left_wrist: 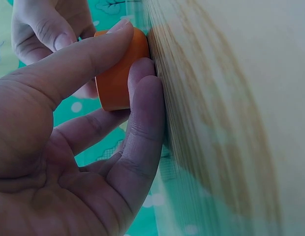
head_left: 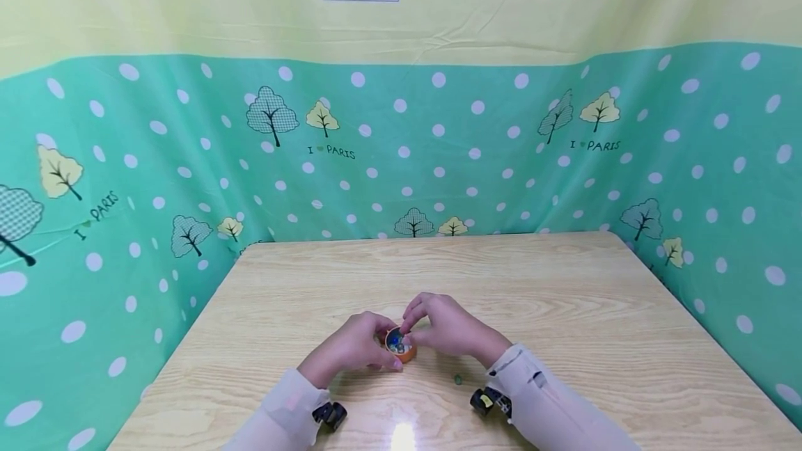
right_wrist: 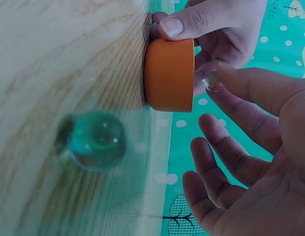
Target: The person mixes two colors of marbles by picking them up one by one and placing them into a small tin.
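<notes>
A small orange bowl (head_left: 408,355) stands on the table, with several marbles (head_left: 399,345) visible inside, blue and pale ones among them. My left hand (head_left: 356,342) grips its side, the thumb on the near wall and the fingers around the outside. Above the bowl's rim, my right hand (head_left: 447,326) pinches a clear glass marble (right_wrist: 212,81) with a reddish tint between thumb and index finger; its other fingers are spread loosely. A green glass marble (right_wrist: 97,141) lies on the table near the right wrist, apart from the bowl.
The light wood-grain table (head_left: 432,263) has a patterned green and yellow cloth (head_left: 432,152) hanging behind it and along both sides. Black wrist devices (head_left: 330,415) are strapped at both sleeves. Light glares off the table's near edge.
</notes>
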Motion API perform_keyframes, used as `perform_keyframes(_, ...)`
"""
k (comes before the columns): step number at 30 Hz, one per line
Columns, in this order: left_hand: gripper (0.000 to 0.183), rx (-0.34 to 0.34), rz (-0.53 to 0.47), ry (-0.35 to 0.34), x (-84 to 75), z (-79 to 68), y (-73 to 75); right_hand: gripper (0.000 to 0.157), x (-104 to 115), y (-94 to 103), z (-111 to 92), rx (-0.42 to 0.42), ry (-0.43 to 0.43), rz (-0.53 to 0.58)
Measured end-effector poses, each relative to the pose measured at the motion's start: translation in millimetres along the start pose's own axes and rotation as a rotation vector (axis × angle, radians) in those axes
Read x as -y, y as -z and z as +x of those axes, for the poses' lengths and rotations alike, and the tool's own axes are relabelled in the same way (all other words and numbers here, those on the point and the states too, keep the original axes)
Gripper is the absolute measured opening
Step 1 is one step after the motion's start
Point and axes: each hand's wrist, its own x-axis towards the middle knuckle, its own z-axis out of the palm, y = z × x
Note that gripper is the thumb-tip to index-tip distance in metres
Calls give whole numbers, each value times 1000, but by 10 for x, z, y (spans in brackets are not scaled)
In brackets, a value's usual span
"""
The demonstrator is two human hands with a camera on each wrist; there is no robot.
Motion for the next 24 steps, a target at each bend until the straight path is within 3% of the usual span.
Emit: perform_keyframes(24, 45, 1, -12, 4, 4, -3, -10, 6, -15, 66, -26, -10, -45, 36)
